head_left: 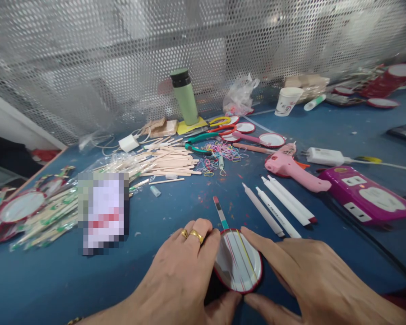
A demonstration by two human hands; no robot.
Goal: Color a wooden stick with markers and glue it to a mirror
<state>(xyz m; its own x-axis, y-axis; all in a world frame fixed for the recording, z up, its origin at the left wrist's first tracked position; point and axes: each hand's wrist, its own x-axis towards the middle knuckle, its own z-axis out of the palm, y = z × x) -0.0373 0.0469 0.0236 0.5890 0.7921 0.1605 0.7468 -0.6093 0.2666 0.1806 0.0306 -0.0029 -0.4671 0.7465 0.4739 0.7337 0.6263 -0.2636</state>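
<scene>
Between my hands is a round white disc with a red rim (237, 266), low in the middle of the view. Thin coloured bands, among them yellow and red, run lengthwise across its face. From its far edge sticks out a flat stick (219, 208) striped in red, grey, white and teal. My left hand (184, 266), with two gold rings, grips the left side, fingers along the edge and thumb at the near rim. On the other side, my right hand (301, 271) curls round the rim with index finger and thumb. Several white marker pens (274, 210) lie just beyond it.
A pink glue gun (296, 169) and purple power strip (368, 196) lie right. Wooden sticks (171, 160), coloured rubber bands (225, 151) and pliers (198, 142) lie mid-table. A pixelated phone-like object (104, 212) is left. A green tumbler (186, 99) and paper cup (287, 101) stand behind.
</scene>
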